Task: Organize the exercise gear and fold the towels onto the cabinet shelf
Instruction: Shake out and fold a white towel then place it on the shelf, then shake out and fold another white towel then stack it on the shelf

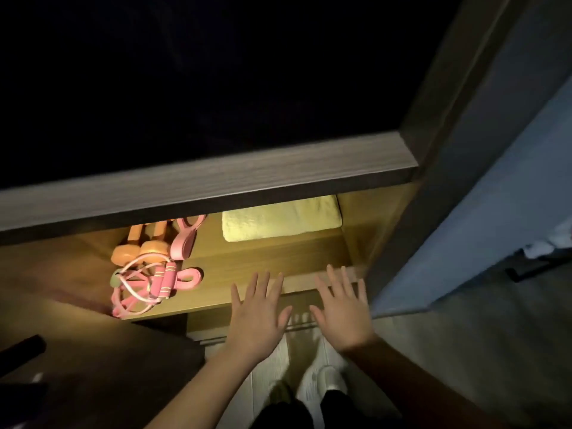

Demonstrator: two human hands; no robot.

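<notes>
On the cabinet shelf (263, 261), back right: folded yellow towel (281, 219), soft and light, sure to slump unless lifted from beneath on both palms. At the left: orange dumbbells (139, 243), judged dense and rigid, best gripped round the middle bar. Across their front: pink jump rope (145, 289), limp and tangle-prone, best taken by the handles. Alongside: pink resistance band (185, 233), stretchy. Left hand (257, 317) and right hand (340, 311) flat, palms down, fingers spread, holding nothing, side by side at the shelf's front edge; contact with the edge perhaps, too blurred to tell.
</notes>
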